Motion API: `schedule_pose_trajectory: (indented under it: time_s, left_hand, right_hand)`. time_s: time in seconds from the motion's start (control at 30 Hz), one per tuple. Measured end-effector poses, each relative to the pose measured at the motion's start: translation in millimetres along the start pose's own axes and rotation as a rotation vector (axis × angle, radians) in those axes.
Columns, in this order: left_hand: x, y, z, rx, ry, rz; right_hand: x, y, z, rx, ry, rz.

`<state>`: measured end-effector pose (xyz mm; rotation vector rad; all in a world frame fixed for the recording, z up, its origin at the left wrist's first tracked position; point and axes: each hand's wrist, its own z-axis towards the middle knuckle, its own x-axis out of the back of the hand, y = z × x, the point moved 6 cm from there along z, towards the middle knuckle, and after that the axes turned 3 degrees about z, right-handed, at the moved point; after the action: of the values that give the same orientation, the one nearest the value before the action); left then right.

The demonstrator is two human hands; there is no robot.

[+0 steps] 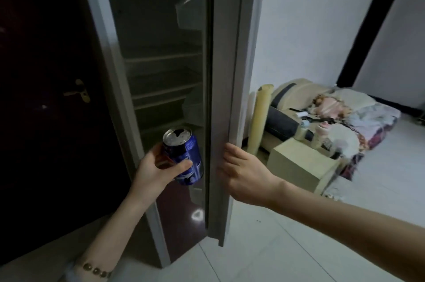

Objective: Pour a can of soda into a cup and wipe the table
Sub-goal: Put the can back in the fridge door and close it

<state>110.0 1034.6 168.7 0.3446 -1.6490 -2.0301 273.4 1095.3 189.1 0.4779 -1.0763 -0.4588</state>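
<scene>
While the left hand (154,169) grips a blue soda can (184,157), thumb across its near side and fingers wrapped behind it, the can tilts slightly to the left in the air in front of the open fridge (161,58), low in the opening. Its silver lid faces up and shows a dark patch; whether it is opened I cannot tell. A beaded bracelet (96,270) circles the left wrist. The right hand (243,173) holds the edge of the grey fridge door (224,74), its fingers curled round that edge low on the door, with the bare forearm reaching in from the near right. The door stands ajar, edge-on to the camera. Inside the fridge, dim shelves run one above another.

Left of the fridge is a dark door (46,74) with a brass handle (79,93). The floor (299,247) is pale tile. To the right, against a white wall (310,17), a cream sofa (296,95) with dark cushions carries a clutter of clothes and small items. Near it stands a cream box-like block (299,162), and a pale rolled mat (259,118) leans upright just beside the fridge door.
</scene>
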Motion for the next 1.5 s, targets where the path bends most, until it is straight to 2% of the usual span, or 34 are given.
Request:
schedule_pose_trajectory:
  time_s: [0.3,0.4,0.5,0.6,0.77,1.0,1.13,1.5]
  left_hand:
    - [-109,16,-33,-0.013,-0.125,-0.056]
    - [-140,21,-42,-0.040,-0.172,-0.074]
    - [-170,26,-46,-0.035,-0.217,-0.078]
    - [-196,29,-40,-0.042,-0.254,-0.082]
    - [-232,47,-19,-0.079,-0.324,-0.060]
    - [-284,100,63,-0.212,-0.401,-0.050]
    - [-308,126,124,-0.229,-0.486,-0.106]
    - [-374,120,255,-0.300,-0.523,0.019]
  right_hand:
    - [24,48,-132,-0.331,-0.182,-0.029]
    - [21,59,-164,-0.543,-0.307,-0.019]
    - [18,64,-190,-0.811,-0.414,0.090]
    - [15,78,-209,-0.979,-0.401,0.284]
    - [12,114,-242,-1.163,-0.256,0.460]
    - [-5,166,-285,-1.325,-0.058,0.493]
    - [-19,198,-307,-1.460,0.062,0.551]
    - [-59,274,-344,-1.632,0.165,0.656]
